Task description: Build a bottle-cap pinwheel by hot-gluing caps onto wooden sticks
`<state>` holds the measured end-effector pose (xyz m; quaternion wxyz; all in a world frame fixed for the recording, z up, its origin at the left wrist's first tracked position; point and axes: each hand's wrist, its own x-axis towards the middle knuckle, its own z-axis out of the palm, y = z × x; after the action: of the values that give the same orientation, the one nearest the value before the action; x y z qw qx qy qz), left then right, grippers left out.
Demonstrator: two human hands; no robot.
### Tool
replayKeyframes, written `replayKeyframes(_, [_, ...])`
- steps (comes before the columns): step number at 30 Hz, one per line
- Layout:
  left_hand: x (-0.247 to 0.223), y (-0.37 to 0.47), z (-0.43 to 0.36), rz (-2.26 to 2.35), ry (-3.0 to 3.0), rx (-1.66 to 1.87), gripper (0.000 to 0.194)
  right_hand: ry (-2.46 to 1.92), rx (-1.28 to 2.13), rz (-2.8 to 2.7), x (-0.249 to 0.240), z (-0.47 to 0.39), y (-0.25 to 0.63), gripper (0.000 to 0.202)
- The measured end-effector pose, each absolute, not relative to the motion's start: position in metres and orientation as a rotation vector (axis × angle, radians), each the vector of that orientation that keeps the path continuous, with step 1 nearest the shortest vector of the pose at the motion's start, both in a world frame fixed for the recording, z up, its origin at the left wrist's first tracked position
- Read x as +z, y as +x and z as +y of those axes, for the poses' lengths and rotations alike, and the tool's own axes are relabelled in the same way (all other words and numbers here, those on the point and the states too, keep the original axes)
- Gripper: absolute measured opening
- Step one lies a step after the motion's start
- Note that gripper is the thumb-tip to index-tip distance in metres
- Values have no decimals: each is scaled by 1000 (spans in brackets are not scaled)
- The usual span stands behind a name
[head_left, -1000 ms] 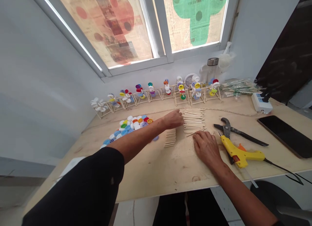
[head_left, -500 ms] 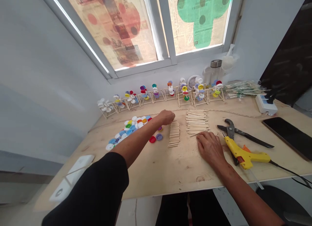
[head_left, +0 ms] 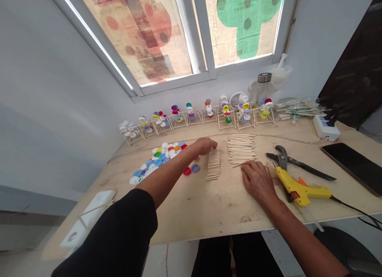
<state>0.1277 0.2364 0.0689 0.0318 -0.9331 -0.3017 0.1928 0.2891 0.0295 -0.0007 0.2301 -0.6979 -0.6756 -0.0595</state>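
Moved left, the left hand is being held, grip unclear, at the narrow wooden stick row's far edge. Unclenched, the right hand is being rested on roomy, grainy plywood.

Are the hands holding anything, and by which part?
Can't tell: the left hand hides any grip near the narrower stick row; the right hand shows no clear hold.

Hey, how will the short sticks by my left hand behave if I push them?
The short sticks look thin and straight, so each is probably light yet stiff. They lie side by side with no visible tie, so a push would likely skew the row.
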Motion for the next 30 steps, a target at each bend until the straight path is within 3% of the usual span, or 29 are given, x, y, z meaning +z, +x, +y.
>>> replayKeyframes(30, [62,119,216,-885,-2930,603,39,-1926,-195,-1849,-2,30,290,16])
